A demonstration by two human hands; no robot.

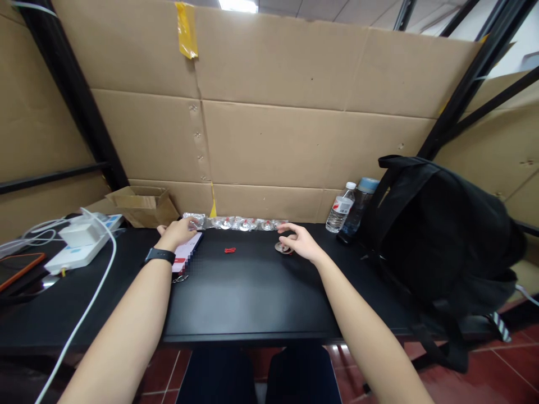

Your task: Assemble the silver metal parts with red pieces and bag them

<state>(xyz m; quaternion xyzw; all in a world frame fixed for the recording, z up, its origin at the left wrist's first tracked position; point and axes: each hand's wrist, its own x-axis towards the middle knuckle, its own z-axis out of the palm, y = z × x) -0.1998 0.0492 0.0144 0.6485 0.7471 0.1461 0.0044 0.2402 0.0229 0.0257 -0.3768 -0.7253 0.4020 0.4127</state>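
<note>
Left hand (177,233) curling at crinkly plastic packet (201,222), right hand (300,241) curving over flat round disc (279,248); both grips unclear.

Both forearms (130,325) bare, reaching forward, spread apart. Left hand (177,233) palm down; right hand (300,242) turned inward, thumb apart from curved fingers.

Black tabletop (248,303), small red cord (229,250), round disc (279,247), clear-wrapped packets (246,224), water bottle (339,210), black backpack (438,224)
</note>
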